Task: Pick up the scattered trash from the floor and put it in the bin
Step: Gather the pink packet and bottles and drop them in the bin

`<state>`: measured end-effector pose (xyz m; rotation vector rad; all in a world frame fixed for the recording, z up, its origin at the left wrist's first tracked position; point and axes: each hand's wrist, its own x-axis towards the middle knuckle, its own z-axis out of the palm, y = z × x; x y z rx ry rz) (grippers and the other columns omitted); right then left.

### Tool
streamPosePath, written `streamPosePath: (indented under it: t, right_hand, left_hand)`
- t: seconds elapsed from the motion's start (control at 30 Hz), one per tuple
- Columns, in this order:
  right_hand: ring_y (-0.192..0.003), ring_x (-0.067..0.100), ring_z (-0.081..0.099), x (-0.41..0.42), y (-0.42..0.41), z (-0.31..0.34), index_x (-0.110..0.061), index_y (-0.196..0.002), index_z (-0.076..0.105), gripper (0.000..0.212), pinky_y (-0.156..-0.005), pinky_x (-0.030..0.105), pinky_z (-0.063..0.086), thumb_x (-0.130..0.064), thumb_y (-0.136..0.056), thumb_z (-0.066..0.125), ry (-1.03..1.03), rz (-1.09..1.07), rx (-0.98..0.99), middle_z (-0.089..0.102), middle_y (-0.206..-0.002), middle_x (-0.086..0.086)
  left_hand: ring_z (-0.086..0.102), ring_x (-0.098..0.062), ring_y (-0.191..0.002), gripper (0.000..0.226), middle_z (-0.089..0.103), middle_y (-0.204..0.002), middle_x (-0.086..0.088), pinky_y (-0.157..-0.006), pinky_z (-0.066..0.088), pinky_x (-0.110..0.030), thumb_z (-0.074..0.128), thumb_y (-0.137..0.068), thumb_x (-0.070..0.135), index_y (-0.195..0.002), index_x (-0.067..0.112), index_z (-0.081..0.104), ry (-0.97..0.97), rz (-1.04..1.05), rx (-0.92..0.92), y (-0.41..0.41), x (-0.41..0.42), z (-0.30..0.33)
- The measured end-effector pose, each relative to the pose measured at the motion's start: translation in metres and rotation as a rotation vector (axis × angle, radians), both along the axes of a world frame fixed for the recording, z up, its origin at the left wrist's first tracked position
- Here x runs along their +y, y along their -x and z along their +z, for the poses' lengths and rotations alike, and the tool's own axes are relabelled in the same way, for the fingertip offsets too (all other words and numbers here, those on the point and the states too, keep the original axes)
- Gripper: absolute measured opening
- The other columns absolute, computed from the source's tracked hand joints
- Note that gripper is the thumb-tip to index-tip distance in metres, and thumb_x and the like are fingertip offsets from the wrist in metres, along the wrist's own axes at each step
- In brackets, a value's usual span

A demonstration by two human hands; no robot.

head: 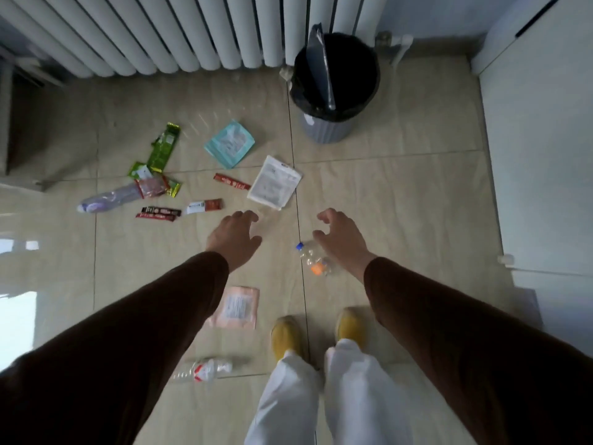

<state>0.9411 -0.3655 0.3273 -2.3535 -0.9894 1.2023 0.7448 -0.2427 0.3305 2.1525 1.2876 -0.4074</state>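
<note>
We look down at a tiled floor (401,194) strewn with trash. Our left hand (234,239) and right hand (341,237) reach out above it in brown sleeves, both empty, fingers (247,216) spread and loosely curled, gripping nothing.

The bin (324,128), lined with a black bag, stands ahead and slightly right, against the radiator (160,33), with a grey strip leaning inside it. A white cabinet (542,139) runs along the right.

Just under our right hand lies a clear bottle (313,258) with a blue cap and an orange label; whether the hand touches it we cannot tell. Beyond the hands lies a white pouch (274,186), and past it a teal packet (229,144). A red stick sachet (231,181) lies beside the pouch. Further left are a green wrapper (163,146), a small pile of wrappers (154,184), a flattened purple bottle (106,199), two dark sachets (158,213) and a white and brown one (205,206).

Nearer us, a pink packet (236,308) lies partly under our left sleeve, and a crushed bottle (205,369) with a red label lies beside our left leg. Our yellow shoes (287,335) stand on either side of a tile joint.
</note>
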Motion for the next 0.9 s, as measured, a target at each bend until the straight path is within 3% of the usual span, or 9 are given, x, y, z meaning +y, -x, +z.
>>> streamPosePath:
  t: [0.2,0.43,0.7,0.9]
  right_hand:
    - [-0.116,0.027,0.057,-0.061,0.055,-0.015,-0.012,-0.13,0.056,0.04,-0.098,0.038,0.046,-0.021,-0.092,0.06,0.038,0.14,-0.024,0.061,-0.127,0.009]
    - [-0.12,0.027,0.056,-0.123,0.124,-0.03,-0.01,-0.134,0.054,0.044,-0.103,0.042,0.045,-0.022,-0.092,0.061,0.098,0.095,0.001,0.06,-0.133,0.008]
    - [-0.123,0.028,0.055,-0.117,0.259,-0.03,-0.009,-0.134,0.053,0.043,-0.103,0.042,0.045,-0.023,-0.094,0.06,0.111,0.038,-0.036,0.06,-0.133,0.01]
    - [-0.12,0.029,0.056,-0.112,0.397,-0.043,-0.01,-0.136,0.051,0.046,-0.102,0.043,0.046,-0.02,-0.092,0.061,0.131,-0.003,-0.014,0.059,-0.135,0.011]
  left_hand:
    - [0.055,-0.027,-0.12,0.046,0.059,-0.131,-0.006,-0.097,0.048,-0.041,0.064,-0.089,0.032,-0.133,0.02,0.056,0.042,0.036,0.037,0.064,-0.063,-0.01]
    - [0.056,-0.027,-0.118,0.046,0.059,-0.129,-0.006,-0.095,0.048,-0.042,0.064,-0.088,0.03,-0.132,0.019,0.055,0.08,0.076,0.118,0.166,-0.125,-0.023]
    - [0.055,-0.026,-0.12,0.047,0.059,-0.131,-0.005,-0.094,0.048,-0.041,0.065,-0.087,0.031,-0.132,0.019,0.055,0.077,0.101,0.078,0.301,-0.116,-0.032]
    - [0.055,-0.025,-0.118,0.048,0.058,-0.128,-0.003,-0.092,0.05,-0.041,0.065,-0.086,0.032,-0.131,0.022,0.054,0.103,-0.004,0.073,0.419,-0.106,-0.042]
